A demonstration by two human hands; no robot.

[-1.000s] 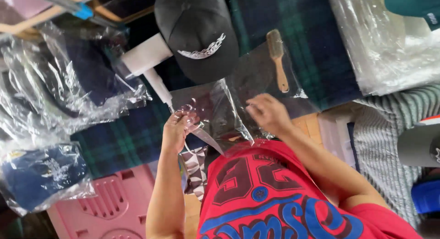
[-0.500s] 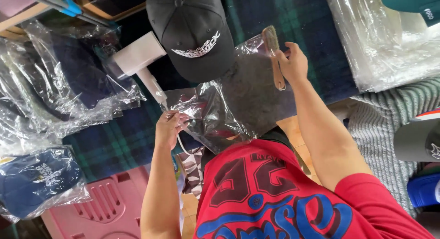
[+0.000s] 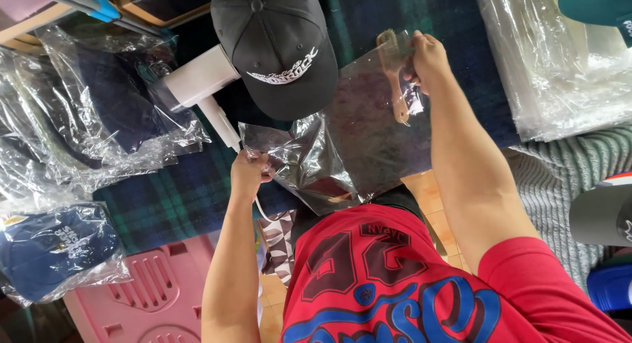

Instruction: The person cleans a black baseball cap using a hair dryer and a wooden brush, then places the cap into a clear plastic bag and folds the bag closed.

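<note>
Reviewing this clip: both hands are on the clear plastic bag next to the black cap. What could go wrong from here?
The right hand pinches the clear bag over the wooden brush, so the brush may get dragged along. The left hand holds only a crumpled corner; that grip could slip.

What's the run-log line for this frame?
left hand: grips clear plastic bag edge | right hand: grips bag's far edge, beside brush | black cap: on plaid cloth

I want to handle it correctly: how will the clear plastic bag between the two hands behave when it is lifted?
The clear plastic bag is creased and sags between left hand and right hand, so it is probably floppy and very light. Its glossy surface may slip. The wooden brush behind it looks stiff by contrast.
</note>
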